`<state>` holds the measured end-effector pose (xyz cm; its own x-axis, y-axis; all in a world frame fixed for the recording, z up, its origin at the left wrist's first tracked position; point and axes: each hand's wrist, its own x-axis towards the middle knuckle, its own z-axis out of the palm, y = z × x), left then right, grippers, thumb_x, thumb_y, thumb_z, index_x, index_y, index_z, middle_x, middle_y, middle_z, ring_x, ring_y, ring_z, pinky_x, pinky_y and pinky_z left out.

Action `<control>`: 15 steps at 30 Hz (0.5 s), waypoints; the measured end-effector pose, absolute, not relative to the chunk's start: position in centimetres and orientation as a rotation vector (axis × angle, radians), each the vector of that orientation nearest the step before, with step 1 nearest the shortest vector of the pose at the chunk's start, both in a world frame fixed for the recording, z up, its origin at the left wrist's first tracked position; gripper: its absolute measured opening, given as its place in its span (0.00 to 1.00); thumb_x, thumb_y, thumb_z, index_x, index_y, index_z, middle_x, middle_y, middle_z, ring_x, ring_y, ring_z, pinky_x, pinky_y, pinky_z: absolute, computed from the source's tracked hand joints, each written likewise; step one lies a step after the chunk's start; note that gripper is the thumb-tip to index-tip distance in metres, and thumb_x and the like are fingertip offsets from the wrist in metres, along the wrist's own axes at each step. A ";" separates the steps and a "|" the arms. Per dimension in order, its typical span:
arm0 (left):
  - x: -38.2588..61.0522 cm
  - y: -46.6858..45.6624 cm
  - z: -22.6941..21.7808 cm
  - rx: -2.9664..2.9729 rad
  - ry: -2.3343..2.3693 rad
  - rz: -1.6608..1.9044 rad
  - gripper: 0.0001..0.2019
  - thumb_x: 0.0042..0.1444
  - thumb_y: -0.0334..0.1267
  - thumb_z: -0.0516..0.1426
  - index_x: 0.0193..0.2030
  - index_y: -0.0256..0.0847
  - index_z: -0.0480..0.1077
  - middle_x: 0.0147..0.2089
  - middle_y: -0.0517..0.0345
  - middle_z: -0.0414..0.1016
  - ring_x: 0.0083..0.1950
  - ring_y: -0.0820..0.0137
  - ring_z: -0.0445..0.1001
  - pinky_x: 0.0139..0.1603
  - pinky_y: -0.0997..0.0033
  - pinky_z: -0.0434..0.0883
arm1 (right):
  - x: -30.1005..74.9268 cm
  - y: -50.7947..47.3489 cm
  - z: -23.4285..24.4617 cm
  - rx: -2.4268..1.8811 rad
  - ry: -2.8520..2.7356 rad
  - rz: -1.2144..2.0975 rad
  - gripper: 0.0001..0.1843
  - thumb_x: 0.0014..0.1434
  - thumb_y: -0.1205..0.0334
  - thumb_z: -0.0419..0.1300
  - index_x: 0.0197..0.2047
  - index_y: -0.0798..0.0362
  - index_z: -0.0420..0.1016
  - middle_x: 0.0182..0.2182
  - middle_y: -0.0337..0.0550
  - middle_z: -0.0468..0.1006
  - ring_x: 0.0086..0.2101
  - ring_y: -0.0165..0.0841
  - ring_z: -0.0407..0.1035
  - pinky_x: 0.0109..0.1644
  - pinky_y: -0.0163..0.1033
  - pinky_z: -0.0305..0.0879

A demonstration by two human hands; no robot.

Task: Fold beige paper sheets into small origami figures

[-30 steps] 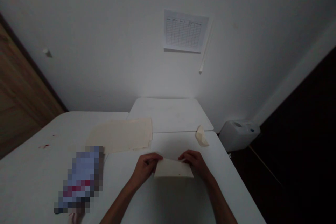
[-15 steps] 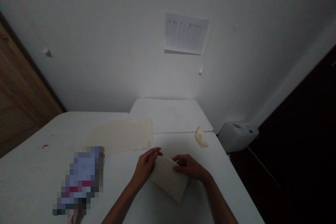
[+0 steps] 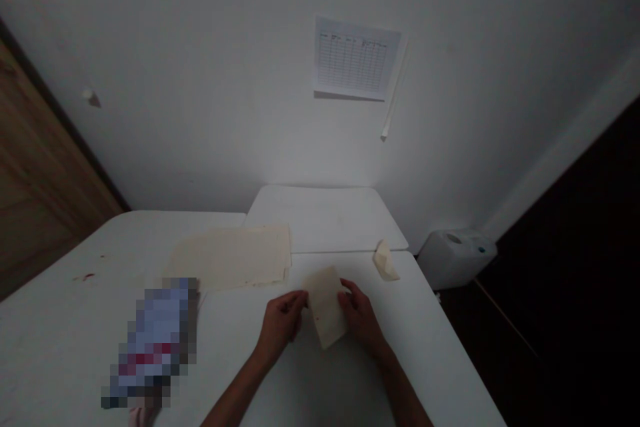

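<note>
Between my hands is a piece of cream paper (image 3: 326, 310), roughly rectangular and tilted, with a small dark speck on it. My left hand (image 3: 283, 317) is closed, thumb and fingertips pinched at the paper's left edge. On the opposite side, my right hand (image 3: 361, 315) grips the right edge, thumb in front and fingers partly hidden behind. Further off to the right lies a small folded cream paper (image 3: 385, 261) on the white table (image 3: 430, 340). Flat cream sheets (image 3: 233, 257) overlap in a stack beyond my left hand.
A pixelated blue-grey item (image 3: 155, 337) with a red stripe lies on the left of the table. A printed chart (image 3: 353, 60) hangs on the wall. Past the table's right edge stands a white plastic container (image 3: 453, 260). Wooden panelling (image 3: 40, 153) borders the left.
The paper has been turned more upright and moved slightly away from me. My right hand now grips its right edge instead of resting over its top; my left hand pinches its left edge.
</note>
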<state>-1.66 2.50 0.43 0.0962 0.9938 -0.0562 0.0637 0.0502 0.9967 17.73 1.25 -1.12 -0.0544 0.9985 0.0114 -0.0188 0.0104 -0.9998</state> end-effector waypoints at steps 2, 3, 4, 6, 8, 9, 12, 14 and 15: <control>-1.7 2.5 0.5 1.250 1.228 1.072 0.25 0.51 0.60 0.56 0.29 0.36 0.74 0.10 0.68 0.58 0.11 0.78 0.53 0.12 0.79 0.50 | 17.6 1.2 -1.3 -1.174 -1.242 1.226 0.34 0.57 0.38 0.57 0.57 0.54 0.63 0.35 0.47 0.79 0.33 0.39 0.74 0.35 0.40 0.69; -1.7 2.5 0.5 1.242 1.243 1.073 0.25 0.49 0.61 0.57 0.29 0.36 0.74 0.11 0.67 0.58 0.11 0.78 0.53 0.12 0.78 0.50 | 17.5 1.1 -1.3 -1.181 -1.244 1.216 0.34 0.57 0.38 0.57 0.57 0.54 0.64 0.35 0.47 0.79 0.33 0.38 0.74 0.34 0.40 0.68; -1.7 2.5 0.4 1.232 1.257 1.074 0.26 0.48 0.62 0.57 0.29 0.36 0.74 0.11 0.67 0.58 0.11 0.78 0.53 0.12 0.78 0.50 | 17.5 1.1 -1.3 -1.185 -1.246 1.215 0.34 0.57 0.38 0.57 0.57 0.54 0.64 0.34 0.47 0.79 0.32 0.38 0.74 0.34 0.39 0.68; -1.6 2.6 0.4 1.219 1.279 1.070 0.27 0.45 0.63 0.59 0.28 0.36 0.74 0.11 0.67 0.59 0.11 0.78 0.53 0.11 0.78 0.50 | 17.4 1.0 -1.3 -1.176 -1.247 1.252 0.34 0.56 0.38 0.58 0.57 0.54 0.64 0.34 0.46 0.79 0.32 0.38 0.74 0.34 0.40 0.69; -1.6 2.6 0.3 1.216 1.291 1.063 0.28 0.44 0.64 0.59 0.29 0.35 0.75 0.12 0.67 0.59 0.11 0.77 0.54 0.11 0.78 0.50 | 17.4 1.0 -1.2 -1.164 -1.241 1.308 0.35 0.54 0.39 0.60 0.57 0.53 0.64 0.35 0.46 0.79 0.33 0.38 0.75 0.35 0.40 0.69; -1.5 2.6 0.3 1.221 1.296 1.055 0.28 0.44 0.64 0.59 0.29 0.36 0.75 0.12 0.67 0.59 0.11 0.77 0.54 0.11 0.78 0.50 | 17.4 1.0 -1.1 -1.162 -1.236 1.325 0.35 0.53 0.40 0.62 0.56 0.53 0.64 0.35 0.46 0.79 0.33 0.39 0.75 0.35 0.41 0.70; -1.4 2.3 0.5 1.243 1.293 1.023 0.26 0.44 0.63 0.59 0.26 0.36 0.74 0.12 0.66 0.59 0.12 0.77 0.54 0.11 0.78 0.50 | 17.4 1.0 -0.7 -1.140 -1.218 1.331 0.34 0.51 0.42 0.64 0.55 0.52 0.65 0.36 0.47 0.80 0.35 0.40 0.75 0.38 0.42 0.70; -1.2 2.0 0.5 1.268 1.274 0.987 0.24 0.46 0.61 0.60 0.25 0.37 0.74 0.12 0.66 0.60 0.12 0.78 0.54 0.12 0.78 0.50 | 17.4 1.0 -0.4 -1.104 -1.203 1.337 0.34 0.50 0.45 0.65 0.56 0.52 0.63 0.37 0.46 0.80 0.35 0.39 0.75 0.38 0.42 0.70; -1.1 1.9 0.5 1.281 1.262 0.969 0.23 0.46 0.59 0.59 0.24 0.37 0.74 0.13 0.66 0.60 0.12 0.78 0.54 0.12 0.78 0.51 | 17.4 1.0 -0.2 -1.093 -1.198 1.338 0.35 0.50 0.46 0.66 0.57 0.52 0.62 0.37 0.45 0.80 0.34 0.39 0.75 0.38 0.42 0.70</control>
<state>-1.13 1.94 0.55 0.1170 0.9862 -0.1174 0.1411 0.1005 0.9849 17.42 1.04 -0.21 -0.0996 0.9950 -0.0074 -0.1019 -0.0176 -0.9946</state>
